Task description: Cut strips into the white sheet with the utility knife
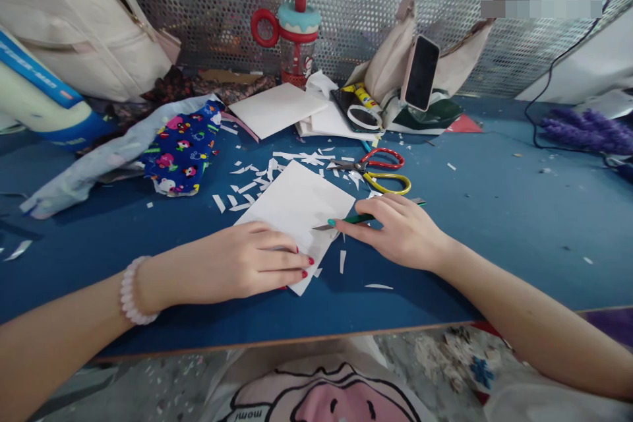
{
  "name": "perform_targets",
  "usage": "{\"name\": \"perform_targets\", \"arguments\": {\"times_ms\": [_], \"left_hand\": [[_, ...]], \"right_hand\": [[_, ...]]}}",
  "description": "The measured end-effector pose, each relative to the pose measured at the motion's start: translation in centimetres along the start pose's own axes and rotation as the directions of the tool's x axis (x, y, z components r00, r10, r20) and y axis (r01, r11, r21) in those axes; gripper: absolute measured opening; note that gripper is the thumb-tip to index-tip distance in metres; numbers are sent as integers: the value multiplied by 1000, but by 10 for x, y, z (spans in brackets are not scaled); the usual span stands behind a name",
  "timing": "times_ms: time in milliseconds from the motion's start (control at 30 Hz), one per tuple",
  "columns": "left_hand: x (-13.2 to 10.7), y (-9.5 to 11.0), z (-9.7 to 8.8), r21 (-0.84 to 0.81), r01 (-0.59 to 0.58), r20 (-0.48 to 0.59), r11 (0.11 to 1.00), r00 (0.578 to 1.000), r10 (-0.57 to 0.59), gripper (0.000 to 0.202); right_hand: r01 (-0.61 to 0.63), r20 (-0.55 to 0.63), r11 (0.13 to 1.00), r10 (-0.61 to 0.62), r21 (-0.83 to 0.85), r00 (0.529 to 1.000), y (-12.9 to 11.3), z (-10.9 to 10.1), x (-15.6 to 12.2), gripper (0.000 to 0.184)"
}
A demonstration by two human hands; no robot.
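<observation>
Head view, left hand: flat, fingers spread, pinning white paper to worktop.
Right hand: closed around craft knife, blade on the paper.
Risk: blade could slip toward left fingertips, just beside.

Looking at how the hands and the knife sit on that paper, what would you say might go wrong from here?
1. The knife in the right hand has its blade tip on the paper, pointing toward the left hand pressing the sheet down close by; a slip could cut those fingers.
2. There seems to be no mat under the paper, so the blade may score the table.
</observation>
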State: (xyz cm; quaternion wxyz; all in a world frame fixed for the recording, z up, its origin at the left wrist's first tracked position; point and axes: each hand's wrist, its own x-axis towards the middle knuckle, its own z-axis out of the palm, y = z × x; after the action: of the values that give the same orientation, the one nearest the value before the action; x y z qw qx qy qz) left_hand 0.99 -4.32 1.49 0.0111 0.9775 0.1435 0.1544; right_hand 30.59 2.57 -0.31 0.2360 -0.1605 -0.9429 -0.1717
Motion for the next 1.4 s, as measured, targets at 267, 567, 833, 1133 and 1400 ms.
{"name": "perform_targets", "arguments": {"times_ms": [267,567,833,1133,1400], "left_hand": [[-1,1,0,4,2,2,1000,1000,-2,37],[-2,0,1,7,4,1,1000,1000,-4,31],[-3,0,2,11,0,12,1000,1000,0,32],[-2,1,1,28,3,2,1000,1000,-3,33],[-1,1,0,24,6,16,1000,1000,-6,35]], "right_hand": [[-9,1,1000,9,11,1000,-1,-2,4,21],[70,-26,998,-70,-9,997,0,-2,3,10],[20,17,1000,-20,12,1000,2,1,-2,14],[43,-1,999,-43,11,999,2,1,-2,15],[58,-13,998,-58,-13,998,0,-4,5,14]]}}
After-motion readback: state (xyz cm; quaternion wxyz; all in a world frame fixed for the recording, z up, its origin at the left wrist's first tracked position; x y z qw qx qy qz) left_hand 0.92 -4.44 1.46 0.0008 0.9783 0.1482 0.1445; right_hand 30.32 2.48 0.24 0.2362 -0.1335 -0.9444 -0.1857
